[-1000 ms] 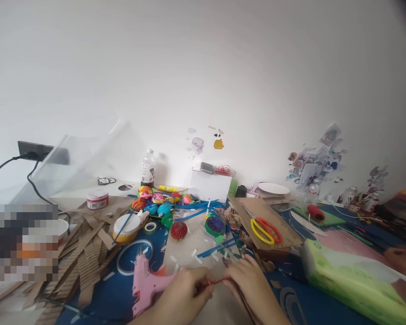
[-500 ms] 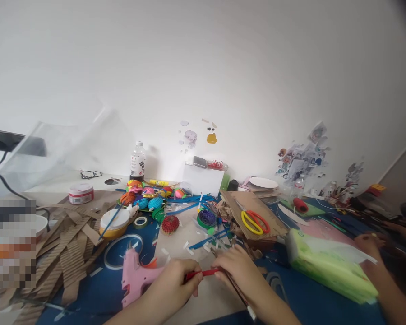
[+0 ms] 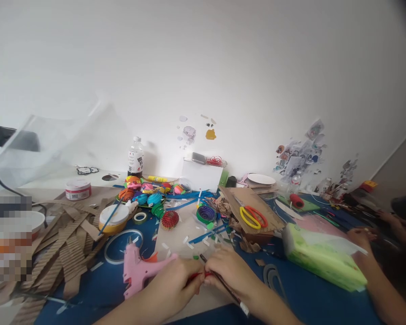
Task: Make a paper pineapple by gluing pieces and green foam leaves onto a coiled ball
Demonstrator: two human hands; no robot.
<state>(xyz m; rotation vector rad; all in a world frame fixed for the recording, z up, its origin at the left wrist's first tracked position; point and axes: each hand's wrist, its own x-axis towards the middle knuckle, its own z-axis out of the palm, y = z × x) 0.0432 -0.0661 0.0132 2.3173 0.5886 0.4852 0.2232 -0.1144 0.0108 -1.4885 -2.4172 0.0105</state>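
Note:
My left hand (image 3: 179,284) is closed in a pinch on a narrow red strip (image 3: 208,273), most of which the fingers hide. Close against it, my right hand (image 3: 228,271) pinches the same strip from the other side. A slim dark stick with a whitish end (image 3: 244,309) also runs under the right palm; its kind is unclear. Beneath both hands lies a sheet of brown card (image 3: 203,307). Left of my left hand rests a pink hot glue gun (image 3: 133,268). Beyond the hands sit a purple and green paper coil (image 3: 206,214) and a red one (image 3: 170,220).
Corrugated cardboard strips (image 3: 71,253) pile at the left, near a white-lidded tub (image 3: 113,217). Yellow and orange scissors (image 3: 253,217) lie on cardboard. A green tissue pack (image 3: 321,259) stands at the right, beside another person's arm (image 3: 380,275). A bottle (image 3: 136,158) stands by the wall.
My two hands have come together, so less of the red strip shows between them. The stick in the right hand has shifted, its upper end now showing above the fingers.

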